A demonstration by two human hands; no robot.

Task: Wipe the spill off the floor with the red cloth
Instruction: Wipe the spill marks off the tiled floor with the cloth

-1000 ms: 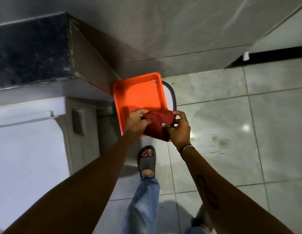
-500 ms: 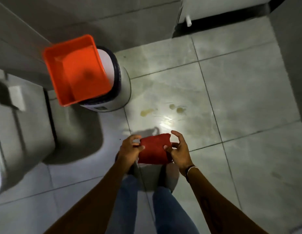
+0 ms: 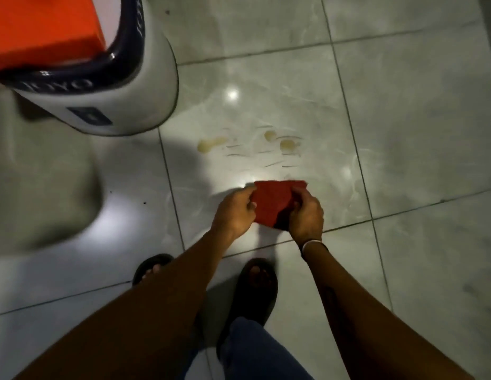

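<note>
The red cloth (image 3: 274,201) is bunched between both hands above the grey tiled floor. My left hand (image 3: 234,211) grips its left side and my right hand (image 3: 306,215) grips its right side; a thin bangle circles the right wrist. The spill (image 3: 211,142) shows as yellowish blotches and thin streaks on the tile just beyond the cloth, with two more blotches of spill (image 3: 286,144) to the right. The cloth is held a short way nearer to me than the stains, and I cannot tell whether it touches the floor.
A white bucket with a dark blue rim (image 3: 134,86) stands at the upper left, close to the spill, with an orange tray (image 3: 44,26) resting on top. My feet in dark sandals (image 3: 255,286) are planted below the hands. Grey tiles (image 3: 403,105) extend to the right.
The view has dropped closer to the floor and the bucket has slid to the upper left. Both hands carried the cloth down from the orange tray toward the spill.
</note>
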